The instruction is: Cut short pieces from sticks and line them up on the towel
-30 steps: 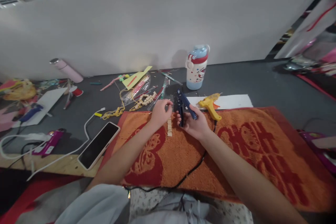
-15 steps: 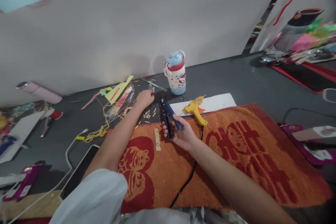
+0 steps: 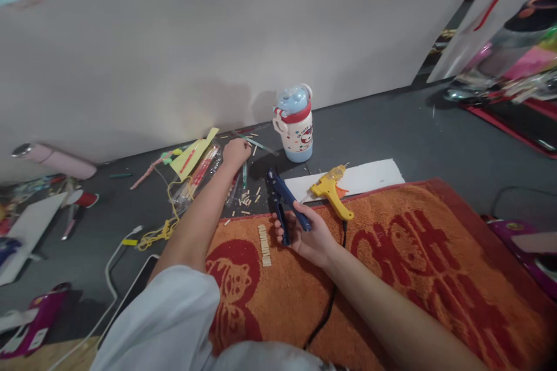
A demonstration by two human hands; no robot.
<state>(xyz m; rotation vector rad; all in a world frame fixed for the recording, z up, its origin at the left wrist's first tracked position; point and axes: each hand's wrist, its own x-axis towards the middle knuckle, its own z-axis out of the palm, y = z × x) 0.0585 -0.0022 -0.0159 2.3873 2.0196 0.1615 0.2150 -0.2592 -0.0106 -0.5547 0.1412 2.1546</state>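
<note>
My left hand (image 3: 237, 152) is closed, with its fingers curled down over the dark tabletop behind the towel. What it grips, if anything, is hidden. Just beside it lie a green strip (image 3: 244, 175) and a scatter of short wooden stick pieces (image 3: 246, 199). In my right hand (image 3: 307, 235) is a dark blue plier-like hand tool (image 3: 285, 191), its two handles spread apart and its head pointing away from me. A column of small wooden pieces (image 3: 264, 246) is lined up on the orange towel (image 3: 300, 295), left of the tool.
A yellow glue gun (image 3: 331, 188) rests across a white board (image 3: 376, 175) and the towel. Behind stands a blue and white bottle (image 3: 296, 127). To the left are plastic-wrapped sticks (image 3: 204, 167), yellow cord (image 3: 161, 233), a pink flask (image 3: 61, 159) and a white cable (image 3: 108, 269).
My left hand has shifted slightly away and to the left, uncovering the green strip. The view has turned a little. My right hand keeps its hold on the blue tool.
</note>
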